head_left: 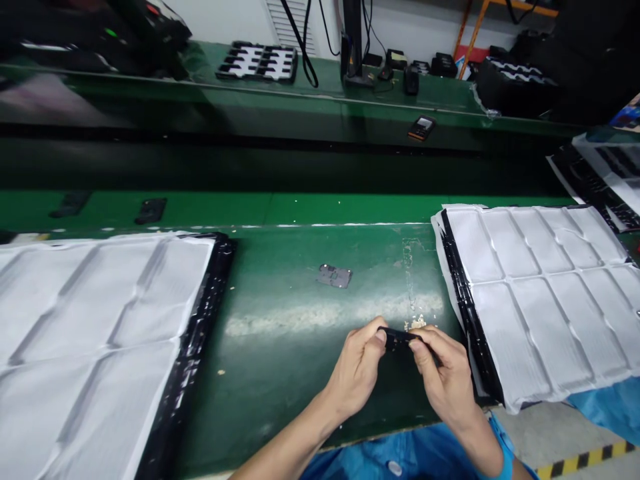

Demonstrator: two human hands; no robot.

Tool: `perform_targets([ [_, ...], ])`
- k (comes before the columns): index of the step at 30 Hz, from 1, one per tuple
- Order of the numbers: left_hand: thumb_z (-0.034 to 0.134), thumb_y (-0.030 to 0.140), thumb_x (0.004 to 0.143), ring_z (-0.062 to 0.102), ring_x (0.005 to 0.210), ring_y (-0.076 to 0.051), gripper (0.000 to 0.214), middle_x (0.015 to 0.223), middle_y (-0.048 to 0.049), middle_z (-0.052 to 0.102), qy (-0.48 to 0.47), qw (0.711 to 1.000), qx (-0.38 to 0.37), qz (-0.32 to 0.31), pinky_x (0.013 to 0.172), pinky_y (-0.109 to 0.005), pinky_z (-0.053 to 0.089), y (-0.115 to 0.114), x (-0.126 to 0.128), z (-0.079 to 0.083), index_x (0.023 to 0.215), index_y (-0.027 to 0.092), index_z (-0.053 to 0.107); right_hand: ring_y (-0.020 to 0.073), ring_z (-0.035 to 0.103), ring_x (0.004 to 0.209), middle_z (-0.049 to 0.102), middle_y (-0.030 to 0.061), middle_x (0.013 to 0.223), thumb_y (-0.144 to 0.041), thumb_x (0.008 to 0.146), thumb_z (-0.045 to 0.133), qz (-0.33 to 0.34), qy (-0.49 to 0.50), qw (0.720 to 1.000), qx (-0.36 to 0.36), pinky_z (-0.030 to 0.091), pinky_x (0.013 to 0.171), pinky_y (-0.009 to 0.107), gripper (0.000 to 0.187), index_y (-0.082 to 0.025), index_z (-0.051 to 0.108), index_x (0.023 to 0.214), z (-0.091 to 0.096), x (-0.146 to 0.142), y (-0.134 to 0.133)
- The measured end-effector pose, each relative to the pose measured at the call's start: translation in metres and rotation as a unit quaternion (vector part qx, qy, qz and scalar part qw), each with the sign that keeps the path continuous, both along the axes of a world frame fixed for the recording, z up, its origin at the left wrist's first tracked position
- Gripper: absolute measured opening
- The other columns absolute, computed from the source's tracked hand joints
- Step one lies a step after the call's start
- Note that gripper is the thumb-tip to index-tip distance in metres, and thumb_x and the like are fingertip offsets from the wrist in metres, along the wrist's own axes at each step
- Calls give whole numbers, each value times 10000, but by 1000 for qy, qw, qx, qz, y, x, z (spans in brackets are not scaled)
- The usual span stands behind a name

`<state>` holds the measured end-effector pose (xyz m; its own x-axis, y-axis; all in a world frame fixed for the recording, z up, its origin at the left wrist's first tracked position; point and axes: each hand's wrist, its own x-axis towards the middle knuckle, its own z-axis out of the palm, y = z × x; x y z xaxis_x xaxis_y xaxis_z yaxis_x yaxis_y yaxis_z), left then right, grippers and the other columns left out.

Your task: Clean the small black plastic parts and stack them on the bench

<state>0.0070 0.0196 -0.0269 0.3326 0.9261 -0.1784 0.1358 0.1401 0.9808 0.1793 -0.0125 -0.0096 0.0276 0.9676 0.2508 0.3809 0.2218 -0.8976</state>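
Note:
My left hand and my right hand meet low over the green bench, both pinching a small black part between thumbs and fingertips. Its shape is mostly hidden by my fingers. A small grey metal plate lies flat on the bench a little beyond my hands, apart from them.
A black tray stack under a white moulded sheet fills the left; a similar stack sits at the right. Beyond runs a dark conveyor belt carrying a small handset. A far bench holds a tray of parts, cables and devices.

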Motion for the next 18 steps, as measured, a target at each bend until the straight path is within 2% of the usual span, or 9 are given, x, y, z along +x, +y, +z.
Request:
perform_targets([
  [3, 345, 481, 1062, 388, 607, -151, 394, 661, 46, 384, 23, 1000, 15, 4, 592, -264, 368, -1, 0, 2, 767, 236, 434, 183, 632, 624, 699, 44, 765, -215, 1045, 592, -12, 13, 1000, -19, 536, 613, 303, 219, -201, 809, 1017, -1, -1, 0],
  [7, 311, 458, 1070, 377, 593, -151, 377, 658, 53, 371, 43, 999, 30, -4, 596, -271, 354, -3, 2, 1, 779, 243, 420, 158, 562, 563, 640, 17, 710, -249, 1050, 591, -18, 30, 998, -43, 482, 561, 282, 226, -196, 803, 993, -1, -1, -1],
  [13, 332, 302, 1021, 380, 593, -155, 261, 654, 58, 370, 58, 996, 55, -25, 606, -292, 308, 0, 2, 2, 770, 251, 381, 147, 519, 551, 582, 6, 701, -303, 1063, 585, -20, 58, 995, -79, 436, 523, 268, 249, -193, 791, 975, -5, 0, -3],
  [18, 383, 221, 967, 473, 660, -170, 162, 710, 40, 479, 63, 994, 56, -75, 656, -290, 388, 2, -2, 9, 838, 236, 480, 145, 515, 567, 539, -10, 703, -328, 1072, 577, -37, 63, 993, -90, 431, 537, 264, 250, -202, 772, 979, -8, 4, -4],
])
